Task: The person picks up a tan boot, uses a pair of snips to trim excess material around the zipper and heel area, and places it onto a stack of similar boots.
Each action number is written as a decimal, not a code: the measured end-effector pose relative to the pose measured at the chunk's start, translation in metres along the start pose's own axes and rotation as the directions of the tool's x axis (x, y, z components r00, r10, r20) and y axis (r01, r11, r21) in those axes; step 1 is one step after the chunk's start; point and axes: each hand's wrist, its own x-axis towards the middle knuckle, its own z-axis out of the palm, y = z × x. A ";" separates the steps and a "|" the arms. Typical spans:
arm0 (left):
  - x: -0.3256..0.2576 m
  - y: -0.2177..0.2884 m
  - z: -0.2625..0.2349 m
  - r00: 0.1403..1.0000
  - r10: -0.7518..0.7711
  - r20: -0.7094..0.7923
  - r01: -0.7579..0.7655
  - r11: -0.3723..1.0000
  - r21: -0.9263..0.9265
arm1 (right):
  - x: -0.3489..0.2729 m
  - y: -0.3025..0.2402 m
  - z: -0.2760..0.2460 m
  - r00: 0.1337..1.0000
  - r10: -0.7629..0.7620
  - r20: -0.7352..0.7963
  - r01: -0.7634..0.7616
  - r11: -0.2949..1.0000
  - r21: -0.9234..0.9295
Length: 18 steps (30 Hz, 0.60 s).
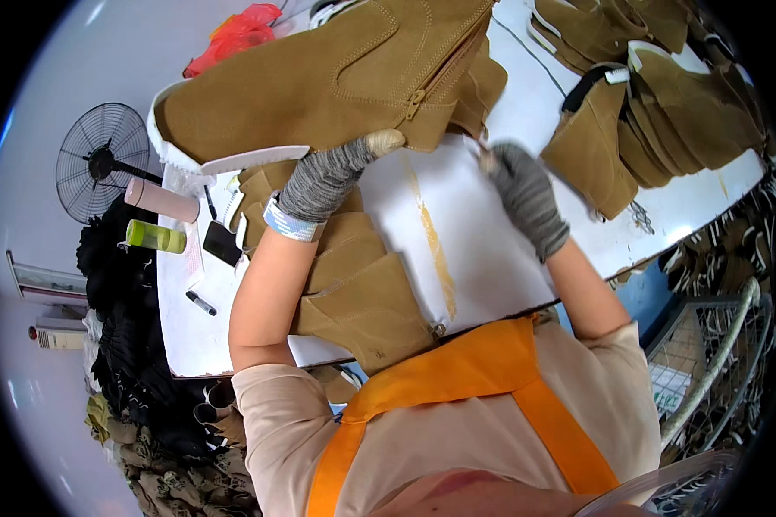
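Note:
A large brown suede boot upper (276,99) with a side zipper (416,105) and white fluffy lining at its far-left end is held up over the white table. My left hand (332,177), in a grey fingerless glove, is closed on its lower edge beside the zipper pull, thumb on the outside. My right hand (523,196), gloved alike and smeared by motion, is just right of the upper's open end. Its fingers are pinched together; what they hold, if anything, is too blurred to name. Flat brown boot uppers (366,297) lie stacked below my left forearm.
More brown uppers (698,112) are piled at the right. Along the table's left side are a pink bottle (159,200), a green bottle (155,236), a phone (222,244) and a marker (201,302). A fan (103,162) stands beyond; a wire cart (707,370) is at lower right.

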 end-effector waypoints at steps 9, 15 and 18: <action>-0.008 0.013 -0.003 1.000 0.007 0.018 -0.008 0.998 0.063 | -0.018 0.005 -0.003 0.968 0.052 0.247 -0.015 0.989 -0.148; -0.007 0.018 0.001 0.971 -0.154 0.183 0.135 0.984 0.116 | 0.030 -0.101 -0.041 0.826 -0.518 -0.222 0.525 0.851 -0.031; -0.019 0.040 0.026 0.954 -0.188 0.235 0.234 0.955 -0.183 | 0.048 -0.102 -0.043 0.696 -0.702 -0.151 0.657 0.708 -0.259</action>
